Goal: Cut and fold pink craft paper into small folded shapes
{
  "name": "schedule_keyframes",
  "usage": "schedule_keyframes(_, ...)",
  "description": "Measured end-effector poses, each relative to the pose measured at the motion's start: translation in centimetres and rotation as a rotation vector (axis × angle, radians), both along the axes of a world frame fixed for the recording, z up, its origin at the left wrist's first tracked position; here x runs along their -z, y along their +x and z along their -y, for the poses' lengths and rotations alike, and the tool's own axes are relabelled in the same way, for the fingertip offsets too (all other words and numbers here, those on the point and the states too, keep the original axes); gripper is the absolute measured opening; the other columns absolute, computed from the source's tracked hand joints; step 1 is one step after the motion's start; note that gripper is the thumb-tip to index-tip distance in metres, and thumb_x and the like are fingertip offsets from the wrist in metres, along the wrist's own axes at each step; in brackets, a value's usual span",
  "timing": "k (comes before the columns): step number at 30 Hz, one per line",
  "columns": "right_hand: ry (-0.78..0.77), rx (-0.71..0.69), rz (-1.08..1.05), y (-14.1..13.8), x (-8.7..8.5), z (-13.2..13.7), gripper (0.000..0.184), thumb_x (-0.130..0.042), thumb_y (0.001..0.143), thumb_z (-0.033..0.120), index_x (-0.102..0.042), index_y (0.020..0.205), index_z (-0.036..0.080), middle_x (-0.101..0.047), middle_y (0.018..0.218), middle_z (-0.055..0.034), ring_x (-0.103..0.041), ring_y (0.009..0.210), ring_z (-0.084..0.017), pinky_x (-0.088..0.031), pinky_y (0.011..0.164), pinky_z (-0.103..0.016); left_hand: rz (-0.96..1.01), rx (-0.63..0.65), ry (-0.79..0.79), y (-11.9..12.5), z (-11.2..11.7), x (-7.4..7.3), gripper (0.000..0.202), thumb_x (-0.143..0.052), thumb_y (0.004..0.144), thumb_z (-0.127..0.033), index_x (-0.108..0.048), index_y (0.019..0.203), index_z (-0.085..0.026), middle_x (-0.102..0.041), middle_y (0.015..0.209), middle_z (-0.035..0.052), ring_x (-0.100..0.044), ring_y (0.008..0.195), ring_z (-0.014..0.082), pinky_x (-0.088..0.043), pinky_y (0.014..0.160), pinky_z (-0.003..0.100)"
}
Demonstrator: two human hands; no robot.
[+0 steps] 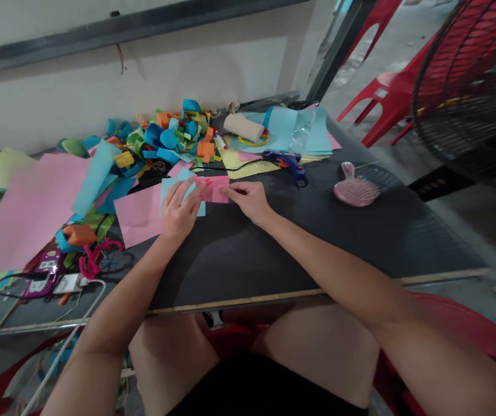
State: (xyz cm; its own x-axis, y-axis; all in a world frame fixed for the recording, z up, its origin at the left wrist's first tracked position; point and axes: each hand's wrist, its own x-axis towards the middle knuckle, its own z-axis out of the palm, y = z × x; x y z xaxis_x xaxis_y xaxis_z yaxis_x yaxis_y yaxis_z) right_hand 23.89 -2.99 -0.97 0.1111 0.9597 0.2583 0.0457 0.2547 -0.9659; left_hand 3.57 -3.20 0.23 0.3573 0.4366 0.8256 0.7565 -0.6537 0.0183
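A small bright pink piece of paper (217, 189) lies on the dark table between my hands. My right hand (250, 199) pinches its right end between thumb and fingers. Spread over its left end, my left hand (181, 211) rests with the fingers stretched out and apart. Beneath that hand is a light blue sheet of paper (200, 209), partly covered by the fingers and the pink piece. A larger pale pink sheet (137, 215) sticks out to the left from under the blue one.
Behind my hands sits a heap of folded coloured paper pieces (170, 136). A blue glue gun (291, 164), a cardboard roll (243, 127) and a pink hairbrush (356, 190) lie to the right. Left are a large pink sheet (35, 208) and a purple device (46, 274). A fan (473, 92) stands right.
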Motion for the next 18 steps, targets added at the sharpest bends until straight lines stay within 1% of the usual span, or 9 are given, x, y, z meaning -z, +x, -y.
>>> schedule_keyframes(3, 0.011, 0.006, 0.032, 0.18, 0.35, -0.11, 0.027, -0.079, 0.064, 0.045, -0.077, 0.069, 0.019, -0.068, 0.062, -0.0012, -0.051, 0.053, -0.011, -0.040, 0.053, -0.027, 0.033, 0.020, -0.005, 0.02, -0.04, -0.11, 0.013, -0.058, 0.091, -0.023, -0.070, 0.095, -0.024, -0.074, 0.104, 0.0047, -0.064, 0.098, 0.0213, -0.054, 0.088, 0.041)
schedule_keyframes(5, 0.017, -0.044, 0.055, 0.30, 0.49, -0.16, 0.028, -0.077, 0.066, 0.046, -0.077, 0.071, 0.019, -0.066, 0.058, -0.0006, -0.048, 0.050, -0.010, -0.036, 0.049, -0.026, 0.055, 0.035, -0.006, 0.02, -0.04, -0.27, 0.010, -0.059, 0.090, -0.023, -0.069, 0.087, -0.023, -0.075, 0.099, 0.0046, -0.063, 0.096, 0.0209, -0.053, 0.087, 0.041)
schedule_keyframes(7, 0.013, -0.119, 0.067, 0.35, 0.50, -0.14, 0.029, -0.077, 0.068, 0.047, -0.077, 0.073, 0.018, -0.064, 0.056, 0.0003, -0.045, 0.047, -0.008, -0.034, 0.047, -0.025, 0.054, 0.050, -0.033, 0.00, -0.04, -0.43, 0.013, -0.058, 0.091, -0.024, -0.068, 0.083, -0.023, -0.074, 0.096, 0.0045, -0.063, 0.094, 0.0204, -0.052, 0.087, 0.041)
schedule_keyframes(10, -0.007, -0.224, 0.056, 0.34, 0.27, -0.05, 0.032, -0.079, 0.066, 0.048, -0.076, 0.077, 0.018, -0.065, 0.060, 0.0001, -0.046, 0.046, -0.007, -0.035, 0.046, -0.024, 0.035, 0.054, -0.097, -0.03, -0.10, -0.47, 0.017, -0.057, 0.092, -0.026, -0.067, 0.079, -0.022, -0.072, 0.099, 0.0050, -0.061, 0.097, 0.0208, -0.051, 0.086, 0.040)
schedule_keyframes(13, -0.021, -0.317, 0.003, 0.29, -0.02, 0.07, 0.040, -0.082, 0.062, 0.048, -0.076, 0.089, 0.019, -0.070, 0.072, -0.0014, -0.053, 0.052, -0.008, -0.042, 0.049, -0.023, 0.061, 0.058, -0.106, -0.02, -0.17, -0.15, 0.017, -0.058, 0.092, -0.029, -0.067, 0.078, -0.022, -0.068, 0.103, 0.0069, -0.059, 0.098, 0.0202, -0.051, 0.077, 0.034)
schedule_keyframes(15, -0.036, -0.362, -0.040, 0.27, -0.10, 0.12, 0.044, -0.080, 0.064, 0.052, -0.075, 0.093, 0.019, -0.069, 0.070, -0.0010, -0.055, 0.053, -0.009, -0.042, 0.047, -0.021, 0.089, 0.101, -0.091, 0.02, -0.20, 0.16, 0.016, -0.056, 0.093, -0.027, -0.067, 0.082, -0.021, -0.066, 0.099, 0.0074, -0.059, 0.091, 0.0177, -0.049, 0.072, 0.030)
schedule_keyframes(18, -0.055, -0.404, -0.084, 0.21, 0.01, 0.14, 0.047, -0.068, 0.073, 0.061, -0.075, 0.090, 0.017, -0.065, 0.061, -0.0006, -0.056, 0.050, -0.010, -0.039, 0.040, -0.020, 0.067, 0.173, -0.085, 0.14, -0.19, 0.48, 0.016, -0.054, 0.094, -0.024, -0.067, 0.085, -0.020, -0.066, 0.092, 0.0060, -0.060, 0.084, 0.0146, -0.049, 0.071, 0.027)
